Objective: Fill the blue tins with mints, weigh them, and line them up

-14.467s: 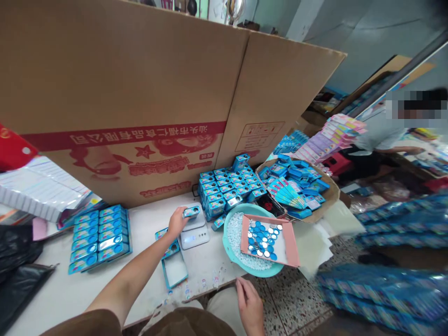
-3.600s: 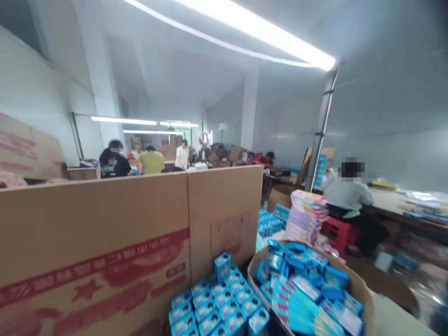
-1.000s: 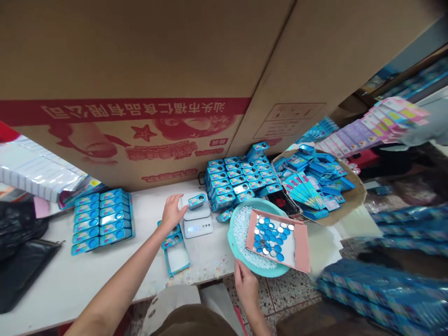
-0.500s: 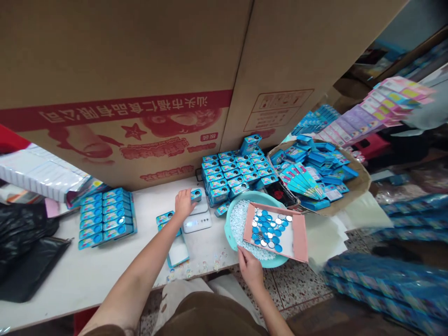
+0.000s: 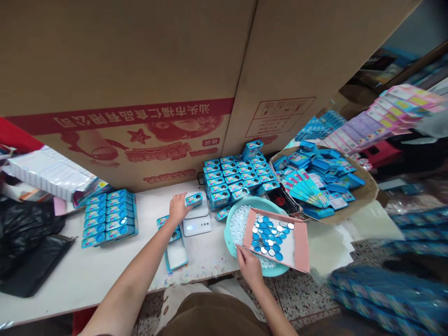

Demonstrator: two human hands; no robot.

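Observation:
My left hand (image 5: pixel 178 208) is closed at the left end of a small blue box (image 5: pixel 193 199) with a round dark opening. The box is at the platform of a white digital scale (image 5: pixel 198 226); whether it bears on it, I cannot tell. Left of the scale are another blue box (image 5: pixel 163 220) and an open blue-edged tray (image 5: pixel 177 254). My right hand (image 5: pixel 250 267) is closed at the near left edge of a turquoise basin (image 5: pixel 229 241) of white beads (image 5: pixel 239 223); its grip is hidden. A pink tray (image 5: pixel 301 245) of blue and silver discs (image 5: pixel 268 235) lies across the basin.
Rows of blue boxes (image 5: pixel 229 177) stand behind the scale, with another group (image 5: pixel 110 217) at left. A carton (image 5: pixel 367 191) heaped with blue boxes is at right. A large cardboard box (image 5: pixel 147 56) walls off the back. Black bags (image 5: pixel 31 261) lie far left.
My left fingers have drawn slightly left along the small box, so more of it shows. My right hand stays by the basin. The whole view has shifted a little.

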